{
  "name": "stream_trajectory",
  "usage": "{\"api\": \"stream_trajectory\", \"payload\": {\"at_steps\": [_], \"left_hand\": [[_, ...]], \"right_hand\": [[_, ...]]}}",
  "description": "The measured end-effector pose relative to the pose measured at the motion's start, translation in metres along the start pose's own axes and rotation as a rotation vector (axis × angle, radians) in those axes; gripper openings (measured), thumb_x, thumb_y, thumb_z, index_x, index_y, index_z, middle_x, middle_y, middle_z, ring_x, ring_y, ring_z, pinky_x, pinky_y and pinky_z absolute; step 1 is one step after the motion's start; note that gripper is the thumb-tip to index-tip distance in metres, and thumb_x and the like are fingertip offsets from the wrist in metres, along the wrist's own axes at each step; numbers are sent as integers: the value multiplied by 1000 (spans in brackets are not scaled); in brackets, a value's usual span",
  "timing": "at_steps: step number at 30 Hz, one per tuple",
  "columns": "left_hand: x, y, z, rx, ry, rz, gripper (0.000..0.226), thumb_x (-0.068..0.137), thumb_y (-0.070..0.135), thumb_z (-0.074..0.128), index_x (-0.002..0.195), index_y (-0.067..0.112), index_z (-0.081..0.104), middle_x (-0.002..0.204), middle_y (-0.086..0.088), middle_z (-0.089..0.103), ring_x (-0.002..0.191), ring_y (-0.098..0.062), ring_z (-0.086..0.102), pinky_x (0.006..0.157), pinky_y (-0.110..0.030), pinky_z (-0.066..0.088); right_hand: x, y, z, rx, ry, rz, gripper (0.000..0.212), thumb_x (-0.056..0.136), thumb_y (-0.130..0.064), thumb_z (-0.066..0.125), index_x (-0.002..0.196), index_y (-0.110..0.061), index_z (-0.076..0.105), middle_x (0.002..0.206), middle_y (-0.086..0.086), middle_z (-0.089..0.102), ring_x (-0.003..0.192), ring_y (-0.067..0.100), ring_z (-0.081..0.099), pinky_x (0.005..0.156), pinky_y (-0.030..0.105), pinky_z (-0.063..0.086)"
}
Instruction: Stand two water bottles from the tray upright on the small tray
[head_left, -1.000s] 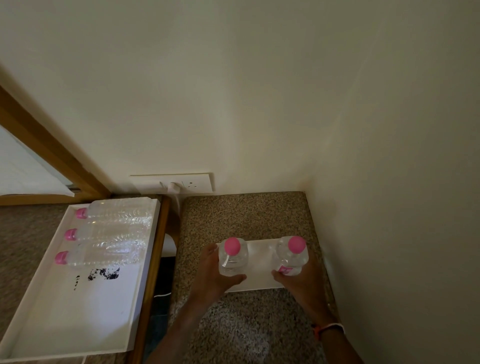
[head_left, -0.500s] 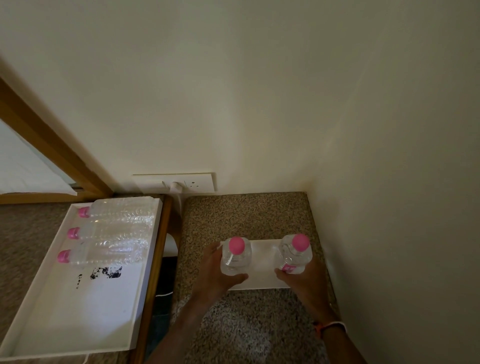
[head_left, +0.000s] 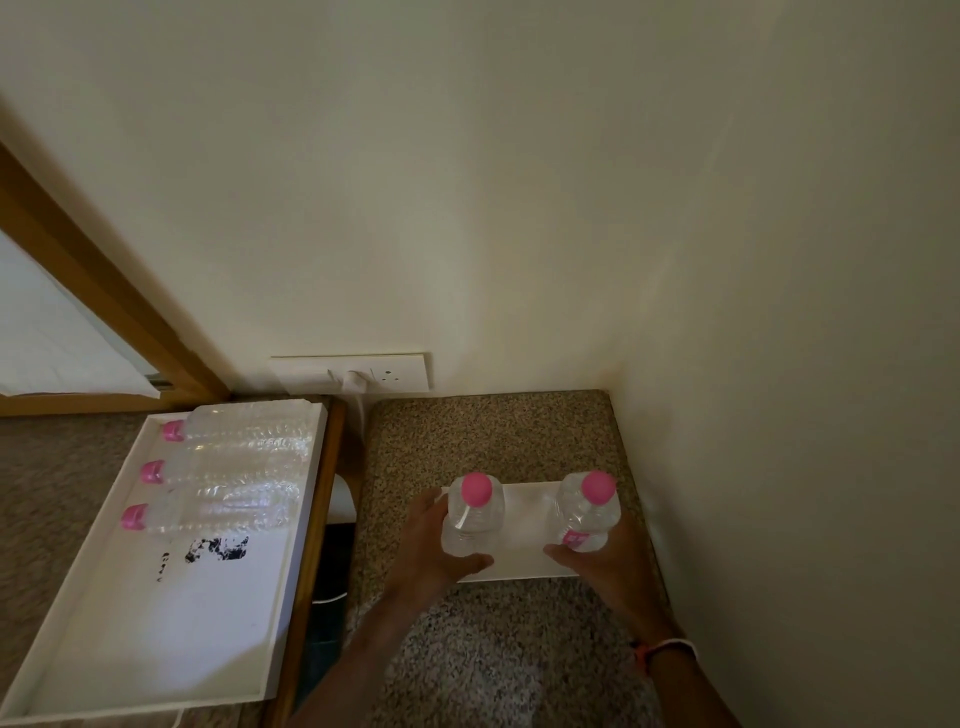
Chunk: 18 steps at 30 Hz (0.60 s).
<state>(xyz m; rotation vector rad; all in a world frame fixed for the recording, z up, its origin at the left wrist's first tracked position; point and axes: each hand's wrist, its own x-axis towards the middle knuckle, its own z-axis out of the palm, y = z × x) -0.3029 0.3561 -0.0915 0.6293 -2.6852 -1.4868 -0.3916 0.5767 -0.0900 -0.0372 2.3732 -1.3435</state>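
Observation:
Two clear water bottles with pink caps stand upright on the small white tray (head_left: 524, 525) on a speckled stone counter. My left hand (head_left: 434, 545) wraps around the left bottle (head_left: 474, 519). My right hand (head_left: 602, 561) grips the right bottle (head_left: 589, 512) from the front and right side. Three more bottles (head_left: 223, 470) lie on their sides at the far end of the large white tray (head_left: 156, 649) to the left.
Walls close in behind and on the right of the stone counter (head_left: 493, 431). A wall socket plate (head_left: 358, 371) with a plug sits above the gap between counter and a wooden table edge (head_left: 311, 545). A black smudge (head_left: 215, 548) marks the large tray.
Both hands stay on the upright bottles. The bottles and hands have barely shifted on the small tray; the view moved slightly.

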Motion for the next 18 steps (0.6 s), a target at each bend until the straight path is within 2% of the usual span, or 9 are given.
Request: {"api": "stream_trajectory", "payload": {"at_steps": [2,4,5,6,8,11,14,16,18], "left_hand": [[0,-2,-6,20,-65,4,89,57,33,95,120,50,35,132,5,44,127,-17,43,106,-36,39],[-2,-7,-17,50,-127,12,91,61,29,94,128,43,33,135,7,44,130,-18,43,107,-35,39],[-3,-9,-24,74,-156,8,91,65,27,93,132,40,33,137,7,43,133,-16,40,108,-31,34],[-4,-10,-31,98,-165,-4,90,69,26,90,137,37,33,142,5,42,135,-12,35,109,-27,28],[-5,-8,-48,143,-147,-55,84,80,27,83,147,26,32,155,-1,35,139,-10,29,112,-27,22],[-5,10,-78,236,-46,2,68,91,28,70,148,19,34,155,-6,36,144,-24,33,115,-33,27],[-2,38,-110,287,66,132,59,95,29,63,147,20,36,153,-7,38,142,-25,37,116,-42,38],[4,64,-131,341,157,185,58,97,36,58,149,24,35,157,-8,35,145,-27,34,115,-50,41],[5,95,-149,394,278,237,59,98,44,53,151,28,32,163,-6,28,149,-26,28,116,-53,38]], "right_hand": [[-2,-3,-9,-37,-78,-20,73,56,-12,93,114,-35,55,106,-17,64,107,12,64,75,9,46],[-6,-11,-23,-102,-105,-72,82,56,-10,92,119,-41,50,112,-18,62,110,11,62,73,7,48],[-8,-16,-32,-121,-103,-96,89,56,-8,92,128,-37,48,120,-13,62,115,14,60,81,11,50],[-10,-21,-40,-149,-99,-117,98,57,-7,91,139,-29,42,132,-6,59,123,19,56,92,22,51],[-13,-39,-55,-222,-99,-132,104,64,-6,87,151,-19,30,149,4,47,136,24,46,109,40,43],[-19,-68,-73,-221,-42,-208,86,77,-10,80,149,-18,35,148,2,45,136,20,43,111,36,38],[-20,-100,-87,-307,47,-357,61,89,-1,61,146,-13,42,149,7,47,136,22,45,107,26,32],[-16,-127,-94,-361,93,-433,59,91,7,51,145,-14,43,150,10,47,139,24,43,112,28,31],[-17,-160,-96,-364,145,-499,56,93,4,48,146,-16,42,152,6,45,141,22,41,115,33,33]]}}
